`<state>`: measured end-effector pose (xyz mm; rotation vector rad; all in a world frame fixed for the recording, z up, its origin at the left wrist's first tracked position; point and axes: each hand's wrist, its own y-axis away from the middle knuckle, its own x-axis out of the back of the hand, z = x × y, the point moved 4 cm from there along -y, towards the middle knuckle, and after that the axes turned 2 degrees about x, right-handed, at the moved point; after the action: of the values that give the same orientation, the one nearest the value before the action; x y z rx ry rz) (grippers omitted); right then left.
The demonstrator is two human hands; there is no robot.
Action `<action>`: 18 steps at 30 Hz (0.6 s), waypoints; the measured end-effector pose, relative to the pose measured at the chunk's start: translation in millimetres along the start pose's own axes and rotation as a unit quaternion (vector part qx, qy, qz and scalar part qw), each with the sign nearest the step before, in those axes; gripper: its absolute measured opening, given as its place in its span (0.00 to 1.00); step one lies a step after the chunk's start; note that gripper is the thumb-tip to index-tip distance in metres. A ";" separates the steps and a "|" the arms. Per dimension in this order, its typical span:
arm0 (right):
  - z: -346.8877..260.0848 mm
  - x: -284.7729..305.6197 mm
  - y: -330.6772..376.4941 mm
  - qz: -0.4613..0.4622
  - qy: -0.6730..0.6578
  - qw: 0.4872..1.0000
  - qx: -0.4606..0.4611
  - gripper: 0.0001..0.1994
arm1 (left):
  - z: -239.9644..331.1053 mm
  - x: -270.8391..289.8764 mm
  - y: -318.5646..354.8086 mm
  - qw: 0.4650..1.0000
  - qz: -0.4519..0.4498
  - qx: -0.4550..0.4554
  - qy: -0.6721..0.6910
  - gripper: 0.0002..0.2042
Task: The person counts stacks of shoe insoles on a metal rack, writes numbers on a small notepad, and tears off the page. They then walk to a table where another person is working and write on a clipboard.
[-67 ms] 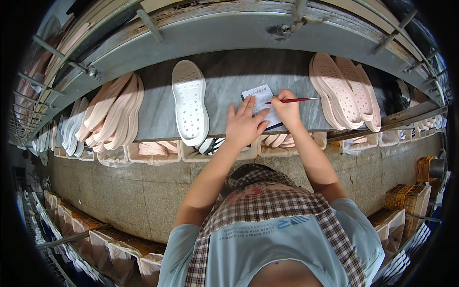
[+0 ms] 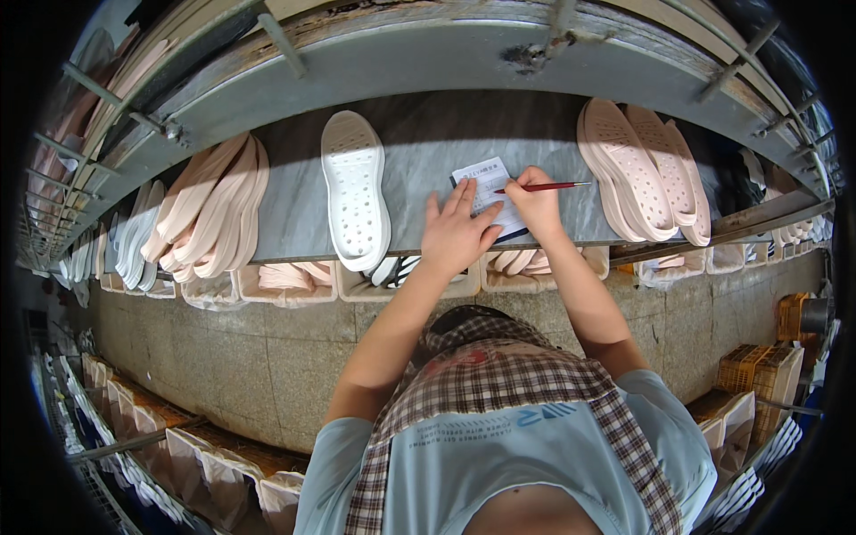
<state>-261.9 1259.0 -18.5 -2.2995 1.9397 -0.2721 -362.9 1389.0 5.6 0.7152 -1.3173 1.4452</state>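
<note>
A small pad of printed forms (image 2: 484, 169) lies on the grey work surface (image 2: 428, 134), its dark blue backing showing at the near edge. My left hand (image 2: 458, 230) rests flat on its left side with the fingers spread, holding nothing. On the pad's right side, my right hand (image 2: 535, 205) grips a dark red pen (image 2: 563, 185), whose tip end is at the paper and whose back end points right. Left of the pad lies a white shoe sole (image 2: 355, 192) with rows of holes. Several pink soles (image 2: 629, 169) lean together to the right of my right hand.
More pink soles (image 2: 218, 209) and white soles (image 2: 147, 236) stand stacked at the left. Lined bins (image 2: 287, 283) of soles sit below the front edge. A metal beam (image 2: 410, 67) crosses above the far side. Behind me are further lined bins (image 2: 214, 459) and an orange crate (image 2: 744, 367).
</note>
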 end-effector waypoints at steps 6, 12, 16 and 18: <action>-3.0 2.6 0.0 0.002 0.043 0.999 0.015 0.11 | 0.6 0.8 0.1 1.000 0.004 -0.001 -0.004 0.18; 2.8 3.9 -0.8 0.041 0.036 0.998 -0.017 0.11 | 0.9 1.1 0.1 1.000 0.007 0.000 -0.010 0.18; -2.8 5.9 -2.0 0.016 0.045 0.999 0.009 0.11 | 1.6 0.7 0.5 1.000 -0.007 0.005 -0.012 0.18; -1.2 9.5 -2.1 0.009 -0.012 0.998 -0.067 0.11 | 1.1 1.4 -0.1 1.000 -0.010 0.004 -0.011 0.18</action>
<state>-258.5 1250.0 -16.4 -2.3520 2.0251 -0.1147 -363.5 1388.4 7.2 0.7495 -1.3197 1.4305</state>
